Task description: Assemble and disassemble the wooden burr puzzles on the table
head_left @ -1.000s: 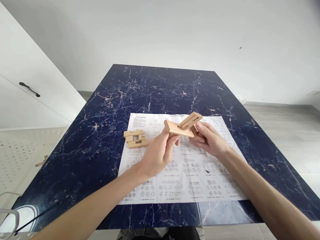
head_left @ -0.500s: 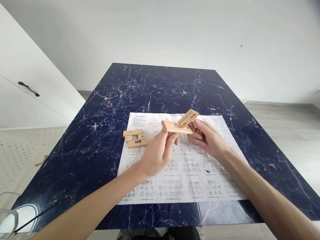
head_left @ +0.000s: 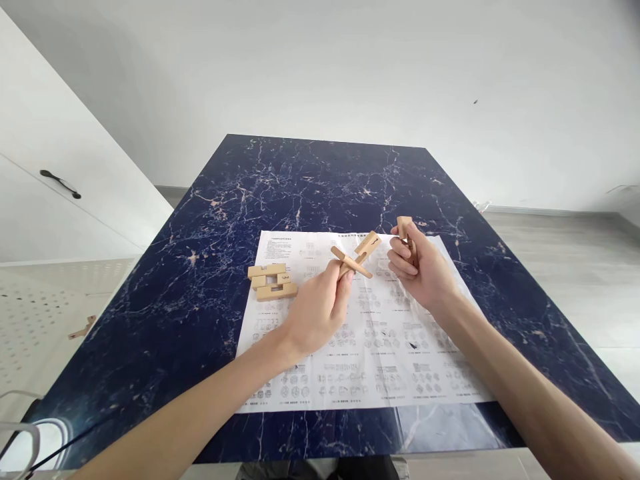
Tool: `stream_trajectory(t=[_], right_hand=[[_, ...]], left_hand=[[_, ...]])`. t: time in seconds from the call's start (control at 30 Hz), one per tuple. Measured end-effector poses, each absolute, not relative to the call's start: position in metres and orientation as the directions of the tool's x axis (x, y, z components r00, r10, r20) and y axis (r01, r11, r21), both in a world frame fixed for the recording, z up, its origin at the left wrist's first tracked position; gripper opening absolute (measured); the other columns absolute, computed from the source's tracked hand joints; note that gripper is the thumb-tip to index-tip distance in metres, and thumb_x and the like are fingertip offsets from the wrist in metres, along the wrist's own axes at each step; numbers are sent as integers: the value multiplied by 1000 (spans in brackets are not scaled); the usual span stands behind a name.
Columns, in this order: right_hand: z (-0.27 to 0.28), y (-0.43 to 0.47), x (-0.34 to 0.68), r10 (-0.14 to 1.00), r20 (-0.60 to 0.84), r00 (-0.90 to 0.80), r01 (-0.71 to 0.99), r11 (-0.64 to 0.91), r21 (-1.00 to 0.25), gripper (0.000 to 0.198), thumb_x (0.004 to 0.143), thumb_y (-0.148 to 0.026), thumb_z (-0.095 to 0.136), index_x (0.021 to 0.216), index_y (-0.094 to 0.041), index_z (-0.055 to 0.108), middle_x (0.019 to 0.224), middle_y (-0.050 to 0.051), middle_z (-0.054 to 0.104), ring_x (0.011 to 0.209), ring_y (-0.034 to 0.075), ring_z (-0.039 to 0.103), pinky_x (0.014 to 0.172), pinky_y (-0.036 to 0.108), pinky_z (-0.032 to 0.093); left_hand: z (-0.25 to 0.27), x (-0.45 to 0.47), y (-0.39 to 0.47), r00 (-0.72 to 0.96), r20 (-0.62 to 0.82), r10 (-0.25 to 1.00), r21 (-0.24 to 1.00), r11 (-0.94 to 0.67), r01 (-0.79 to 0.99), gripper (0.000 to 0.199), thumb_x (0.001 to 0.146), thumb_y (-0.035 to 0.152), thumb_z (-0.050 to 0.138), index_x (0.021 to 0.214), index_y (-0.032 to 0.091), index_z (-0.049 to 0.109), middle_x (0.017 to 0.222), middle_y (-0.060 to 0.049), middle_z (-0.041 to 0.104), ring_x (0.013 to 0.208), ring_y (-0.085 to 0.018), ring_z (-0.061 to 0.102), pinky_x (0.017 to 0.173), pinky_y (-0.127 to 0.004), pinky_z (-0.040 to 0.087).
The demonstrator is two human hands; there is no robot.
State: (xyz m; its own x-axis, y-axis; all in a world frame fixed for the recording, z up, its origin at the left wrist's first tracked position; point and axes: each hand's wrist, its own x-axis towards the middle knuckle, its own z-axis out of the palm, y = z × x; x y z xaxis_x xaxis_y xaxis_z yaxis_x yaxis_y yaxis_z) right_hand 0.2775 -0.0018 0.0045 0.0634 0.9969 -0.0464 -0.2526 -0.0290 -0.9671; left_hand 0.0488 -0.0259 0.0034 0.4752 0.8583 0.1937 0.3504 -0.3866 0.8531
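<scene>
A slim wooden piece [head_left: 351, 262] slants across a black-marked wooden bar [head_left: 370, 244] — together an X. Right of that bar, apart, another wooden block [head_left: 404, 227] stands near-upright — partly hidden.

Table [head_left: 300, 180]: dk blue, marble-look, w/ wht veins. Wall [head_left: 350, 67] behind: pale, w/ sm. dk spot [head_left: 475, 102] upper R. Far L: wht cabinet [head_left: 60, 120] w/ blk handle [head_left: 60, 184]. Below it, wht panel [head_left: 40, 333] w/ holes. R side: lt grey floor [head_left: 545, 253]. Btm L corner: round wht thing [head_left: 44, 443], can't tell what.
</scene>
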Motion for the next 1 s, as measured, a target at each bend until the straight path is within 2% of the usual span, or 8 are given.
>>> stream_trajectory(t=[0.13, 0.3, 0.4, 0.5, 0.67, 0.73, 0.83, 1.0], right_hand=[[1, 1, 279, 997, -18, 80, -238, 2, -971, 38, 97, -60, 74, 95, -26, 58, 72, -7, 37, 49, 10, 28, 44, 26, 30], [5, 1, 282, 999, -18, 47, -179, -9, -984, 42, 95, -66, 75, 111, -28, 66, 72, -7, 41, 51, 10, 33, 45, 26, 31], [19, -4, 287, 995, -96, 3, -186, -93, -978, 40, 92, -58, 81, 109, -22, 72, 73, -5, 42, 53, 10, 32, 45, 26, 30], [42, -18, 286, 993, -118, -18, -192, -120, -974, 33, 95, -48, 81, 110, -20, 74, 79, -2, 48, 57, 10, 35, 49, 26, 34], [72, -58, 269, 999, -17, -32, 43, -16, -999, 33, 107, -57, 63, 126, -30, 67, 80, -2, 51, 56, 13, 41, 49, 29, 34], [78, -71, 261, 996, -8, -85, 129, 3, -992, 32, 109, -57, 59, 121, -29, 66, 73, -3, 45, 53, 13, 34, 47, 30, 28], [82, -85, 251, 993, -27, -115, 102, -15, -995, 30, 110, -55, 57, 102, -27, 64, 73, -3, 39, 56, 14, 27, 47, 31, 22], [84, -102, 238, 989, -51, -136, 20, -49, -999, 26, 111, -51, 55, 99, -28, 60, 75, -2, 46, 53, 13, 27, 47, 31, 22]], left_hand=[[3, 49, -26, 491, 201, 848, 823, -417, 384, 29, 115, 35, 36, 91, 22, 45, 65, 6, 46, 50, -11, 41, 48, -29, 28], [1, 49, -27, 511, 204, 835, 812, -436, 389, 26, 114, 33, 35, 93, 23, 46, 63, 6, 48, 48, -12, 42, 47, -29, 27], [-1, 49, -26, 501, 217, 838, 801, -446, 400, 25, 114, 34, 34, 95, 23, 46, 63, 6, 49, 48, -13, 43, 47, -29, 28], [-2, 49, -26, 506, 230, 831, 771, -473, 426, 26, 114, 34, 33, 97, 21, 48, 64, 6, 51, 48, -13, 46, 48, -29, 30], [-3, 48, -28, 530, 227, 817, 715, -509, 479, 31, 115, 36, 30, 102, 19, 52, 67, 3, 58, 47, -13, 51, 47, -28, 32], [-2, 48, -29, 547, 228, 805, 673, -536, 509, 30, 116, 33, 29, 106, 18, 54, 70, 2, 62, 49, -13, 53, 47, -28, 33], [-3, 48, -30, 575, 238, 782, 605, -583, 542, 29, 115, 30, 29, 113, 16, 54, 76, -2, 68, 52, -15, 58, 48, -29, 34], [-2, 50, -34, 613, 237, 754, 527, -630, 571, 25, 115, 26, 30, 117, 16, 53, 85, -5, 74, 59, -18, 66, 49, -30, 34]])
